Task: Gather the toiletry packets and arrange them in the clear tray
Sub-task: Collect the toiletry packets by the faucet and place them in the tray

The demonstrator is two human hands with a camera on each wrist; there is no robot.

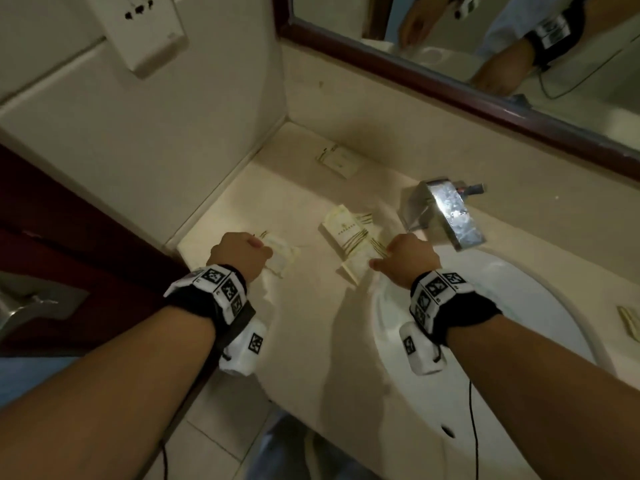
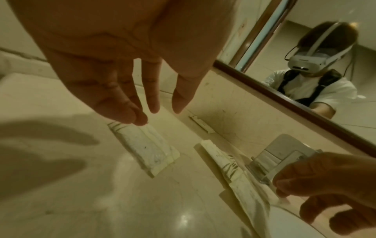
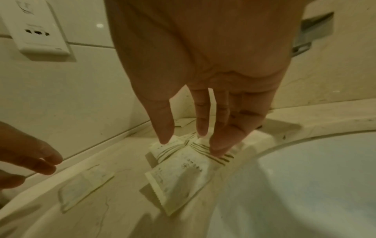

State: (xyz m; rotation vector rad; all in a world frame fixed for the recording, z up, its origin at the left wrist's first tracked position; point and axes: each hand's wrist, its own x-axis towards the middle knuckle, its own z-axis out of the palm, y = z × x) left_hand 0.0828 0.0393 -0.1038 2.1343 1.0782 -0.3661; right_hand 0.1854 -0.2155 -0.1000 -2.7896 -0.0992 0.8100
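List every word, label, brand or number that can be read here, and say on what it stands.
No text can be read.
Packets: small printed lines, too blurred.
Wall socket: faint marks, too small.
Wrist bands: black-and-white square codes, no letters legible.
Tap: no marking visible.

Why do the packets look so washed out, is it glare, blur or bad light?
Head view: dim light, the pale packets blend into the cream counter; the faucet glares. Left wrist view: yellow cast, a ceiling-light reflection on the counter, soft focus on the left hand. Right wrist view: the right hand is blurred, and print on the packets is unreadable.
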